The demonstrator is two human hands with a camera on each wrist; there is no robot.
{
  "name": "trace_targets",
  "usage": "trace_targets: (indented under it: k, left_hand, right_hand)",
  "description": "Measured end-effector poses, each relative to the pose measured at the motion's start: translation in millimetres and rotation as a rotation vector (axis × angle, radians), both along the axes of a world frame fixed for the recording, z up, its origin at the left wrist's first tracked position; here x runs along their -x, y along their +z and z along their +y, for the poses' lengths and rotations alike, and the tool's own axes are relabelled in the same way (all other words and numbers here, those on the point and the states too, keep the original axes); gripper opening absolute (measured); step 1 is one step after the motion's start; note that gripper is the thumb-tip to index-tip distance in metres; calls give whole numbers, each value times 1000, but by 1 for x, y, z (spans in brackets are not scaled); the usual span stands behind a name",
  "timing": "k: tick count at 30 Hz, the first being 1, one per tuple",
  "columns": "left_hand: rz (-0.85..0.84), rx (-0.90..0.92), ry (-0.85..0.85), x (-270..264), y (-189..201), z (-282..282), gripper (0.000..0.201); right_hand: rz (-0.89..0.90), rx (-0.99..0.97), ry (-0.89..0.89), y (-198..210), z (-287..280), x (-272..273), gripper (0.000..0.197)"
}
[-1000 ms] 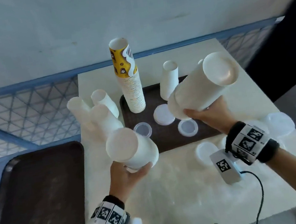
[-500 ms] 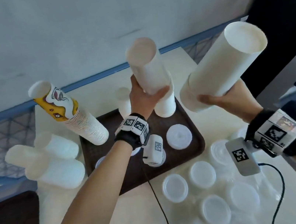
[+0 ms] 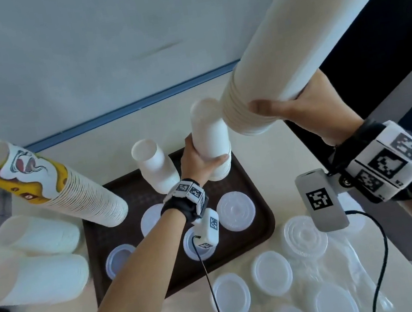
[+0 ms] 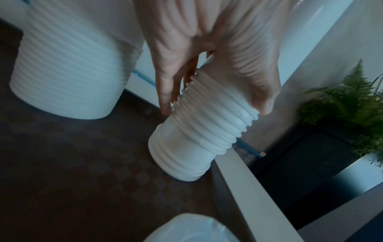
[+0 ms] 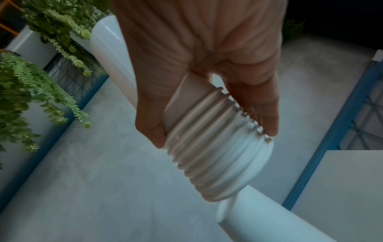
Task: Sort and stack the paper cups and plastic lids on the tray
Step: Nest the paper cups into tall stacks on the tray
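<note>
My left hand grips a stack of white paper cups standing upside down on the far right of the brown tray; the left wrist view shows my fingers curled round its ribbed rims. My right hand holds a taller white cup stack tilted in the air above the tray's right edge, fingers wrapped round its rims. A short white stack and a tall yellow-printed stack also stand on the tray, with several plastic lids.
Three white cup stacks lie on their sides on the table left of the tray. Several clear and white lids are scattered on the table near me at right. A blue rail edges the far side.
My left hand carried its cup stack from the table's left onto the tray's far right and set it down. My right hand raised its stack higher and to the right.
</note>
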State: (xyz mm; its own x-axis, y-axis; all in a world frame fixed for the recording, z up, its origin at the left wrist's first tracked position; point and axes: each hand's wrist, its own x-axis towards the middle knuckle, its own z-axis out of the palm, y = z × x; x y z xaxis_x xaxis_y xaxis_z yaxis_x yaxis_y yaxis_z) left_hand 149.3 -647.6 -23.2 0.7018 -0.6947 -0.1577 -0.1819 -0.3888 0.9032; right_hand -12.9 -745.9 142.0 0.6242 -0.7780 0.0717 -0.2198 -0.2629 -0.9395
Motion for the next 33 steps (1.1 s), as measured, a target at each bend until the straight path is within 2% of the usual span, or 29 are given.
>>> trace_targets:
  k: [6,12,18,20,24,30,31,33]
  left_hand:
    - [-18,-30,7,-1,-21,-6,85]
    - [-31,-36,-16,-1,-23,-6,86]
    - [-60,-68,-40,3,-25,9,91]
    - [-88,-79,-49,10,-22,28,86]
    - [-94,-1,-37,24,-9,87,58]
    - [-204,160,55,32,-4,193,31]
    - [-212,163,87,30,-6,211,28]
    - [-228,137,181,23,-9,249,20]
  right_hand:
    - [96,-24,34,-10,-5,-44,99]
    - [207,-37,5,-31,-1,-76,87]
    - [270,-50,-1,-63,2,-87,93]
    - [295,-70,-9,-74,6,-88,95]
    - [360,-147,3,-94,17,-87,102]
    - [406,-294,-167,-115,59,-63,119]
    - [396,-308,-184,-119,74,-59,114]
    - [352,-288,-158,-121,110,-56,88]
